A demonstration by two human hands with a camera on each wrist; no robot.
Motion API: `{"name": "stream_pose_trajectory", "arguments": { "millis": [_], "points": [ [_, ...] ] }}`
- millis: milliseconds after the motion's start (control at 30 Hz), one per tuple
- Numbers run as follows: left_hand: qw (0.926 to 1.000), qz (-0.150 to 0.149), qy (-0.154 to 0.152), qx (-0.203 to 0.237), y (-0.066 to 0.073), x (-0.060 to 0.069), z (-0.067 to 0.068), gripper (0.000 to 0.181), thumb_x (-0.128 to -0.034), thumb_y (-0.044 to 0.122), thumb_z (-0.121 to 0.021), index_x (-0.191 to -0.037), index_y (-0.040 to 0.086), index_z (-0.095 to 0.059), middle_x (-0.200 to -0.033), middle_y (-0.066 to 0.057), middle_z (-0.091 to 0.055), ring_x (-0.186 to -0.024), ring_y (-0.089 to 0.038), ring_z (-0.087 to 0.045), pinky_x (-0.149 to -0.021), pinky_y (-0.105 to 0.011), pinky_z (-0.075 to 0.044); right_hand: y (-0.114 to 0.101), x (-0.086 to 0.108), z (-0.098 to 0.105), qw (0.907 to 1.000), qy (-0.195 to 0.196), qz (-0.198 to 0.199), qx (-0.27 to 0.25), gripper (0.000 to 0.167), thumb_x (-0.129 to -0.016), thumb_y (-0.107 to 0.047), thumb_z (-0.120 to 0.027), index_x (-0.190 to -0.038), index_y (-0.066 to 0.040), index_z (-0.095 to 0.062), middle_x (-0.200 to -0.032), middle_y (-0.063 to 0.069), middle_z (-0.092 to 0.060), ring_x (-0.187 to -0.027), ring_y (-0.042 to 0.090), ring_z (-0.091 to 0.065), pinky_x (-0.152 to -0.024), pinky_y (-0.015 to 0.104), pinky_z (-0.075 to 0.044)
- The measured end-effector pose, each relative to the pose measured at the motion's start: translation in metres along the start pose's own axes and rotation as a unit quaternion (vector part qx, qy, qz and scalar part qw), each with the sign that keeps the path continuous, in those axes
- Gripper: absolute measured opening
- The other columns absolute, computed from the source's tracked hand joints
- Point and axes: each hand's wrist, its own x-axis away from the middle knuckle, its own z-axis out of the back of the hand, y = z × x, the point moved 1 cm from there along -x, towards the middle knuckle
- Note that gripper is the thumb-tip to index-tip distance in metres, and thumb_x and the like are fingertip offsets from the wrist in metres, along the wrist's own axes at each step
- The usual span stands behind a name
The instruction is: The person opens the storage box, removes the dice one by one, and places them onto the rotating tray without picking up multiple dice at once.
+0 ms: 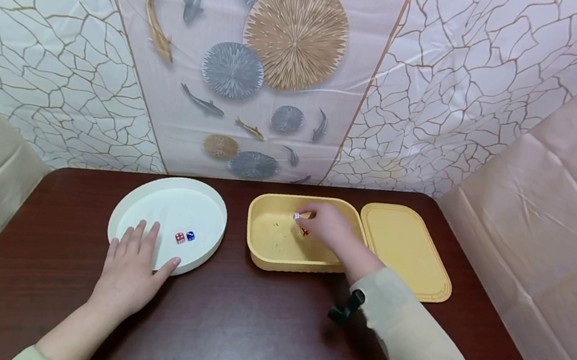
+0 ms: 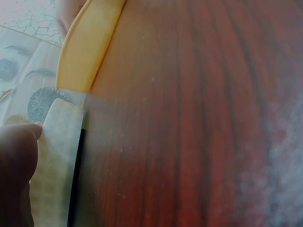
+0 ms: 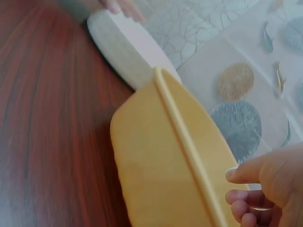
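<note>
One white die is at the fingertips of the right hand, a bit toward eleven o'clock from the middle of the yellow box. A red die is near it, toward five o'clock, with an orange bit that is too blurry to name. The right wrist view shows bent fingers with a gap and no die, so I cannot tell if that hand pinches the white one. If it does, the die could slip, because it is so small, and hop off the box's side.

The yellow lid lies flat at the box's three o'clock. A bump from the right arm could shove it along.

At the box's nine o'clock is a round white tray. Inside, toward four o'clock, another red die and a blue die sit close together, so a nudge to one might knock the other. The left hand is spread at the tray's seven o'clock. Pushing hard on that edge could tip it, and the two dice might slide or roll onto the table.
</note>
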Motion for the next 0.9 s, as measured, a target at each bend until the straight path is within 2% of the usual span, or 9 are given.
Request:
{"name": "stream_pose_trajectory", "arguments": {
  "millis": [233, 367, 533, 733, 900],
  "points": [
    [1.0000, -0.001, -0.006, -0.001, 0.001, 0.000, 0.002, 0.085, -0.0989, 0.056, -0.048, -0.155, -0.001, -0.021, -0.155, -0.034, -0.019, -0.142, -0.054, -0.016, -0.113, -0.068, -0.009, -0.026, -0.007, -0.008, 0.9990, -0.015, 0.004, -0.042, 0.029, -0.095, -0.036, -0.066, -0.119, -0.022, -0.073, -0.084, 0.001, -0.067, -0.067, 0.014, -0.064, -0.062, 0.029, -0.050],
    [1.0000, 0.000, -0.009, 0.001, 0.001, 0.000, 0.001, 0.086, -0.0986, 0.058, -0.047, -0.155, -0.001, -0.021, -0.156, -0.033, -0.018, -0.142, -0.053, -0.016, -0.113, -0.068, -0.008, -0.044, -0.009, -0.014, 0.9966, -0.024, 0.022, -0.075, 0.028, -0.094, -0.035, -0.067, -0.118, -0.022, -0.073, -0.086, 0.004, -0.070, -0.069, 0.016, -0.065, -0.062, 0.030, -0.052],
    [0.9998, 0.004, -0.016, 0.005, -0.001, 0.001, -0.002, 0.088, -0.0979, 0.061, -0.045, -0.156, 0.001, -0.019, -0.157, -0.032, -0.017, -0.143, -0.052, -0.014, -0.113, -0.067, -0.007, -0.069, -0.010, -0.020, 0.9927, -0.044, 0.040, -0.104, 0.027, -0.095, -0.034, -0.067, -0.118, -0.023, -0.073, -0.090, 0.006, -0.071, -0.078, 0.026, -0.069, -0.063, 0.031, -0.053],
    [0.9998, 0.007, -0.017, 0.004, 0.000, 0.001, -0.001, 0.087, -0.0983, 0.060, -0.046, -0.156, 0.000, -0.019, -0.156, -0.032, -0.017, -0.143, -0.052, -0.014, -0.114, -0.067, -0.006, -0.095, -0.012, -0.031, 0.9894, -0.059, 0.054, -0.121, 0.025, -0.095, -0.031, -0.068, -0.117, -0.022, -0.074, -0.093, -0.001, -0.070, -0.084, 0.016, -0.068, -0.066, 0.028, -0.054],
    [0.9999, 0.007, -0.014, 0.003, 0.000, 0.000, 0.002, 0.086, -0.0983, 0.058, -0.048, -0.156, 0.001, -0.020, -0.157, -0.032, -0.017, -0.143, -0.052, -0.014, -0.114, -0.067, -0.007, -0.109, -0.012, -0.038, 0.9875, -0.067, 0.062, -0.129, 0.025, -0.095, -0.030, -0.068, -0.117, -0.021, -0.074, -0.087, 0.000, -0.070, -0.085, 0.021, -0.069, -0.065, 0.028, -0.054]
  ]
}}
